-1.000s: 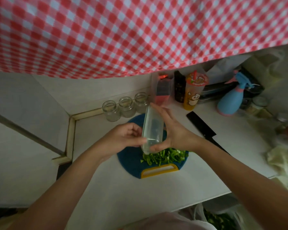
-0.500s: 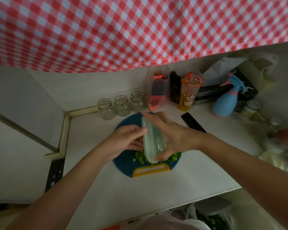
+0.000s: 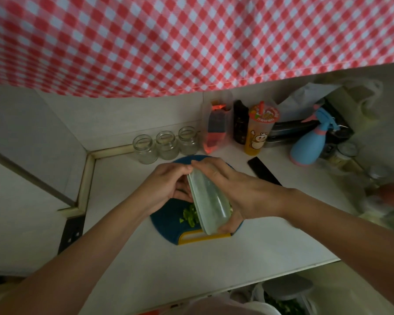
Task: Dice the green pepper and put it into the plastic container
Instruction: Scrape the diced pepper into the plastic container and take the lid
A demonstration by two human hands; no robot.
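Plastic container (image 3: 208, 201), held nearly upright above the cutting board (image 3: 166, 221) a second ago, now leans with its lower end down by the board's yellow handle (image 3: 191, 237). It has come to lie over the diced pepper (image 3: 188, 215), of which only a small patch at its left still shows. The right hand (image 3: 243, 194) has dropped with it. The left hand (image 3: 166, 185) has shifted from the container's side up to its top end.
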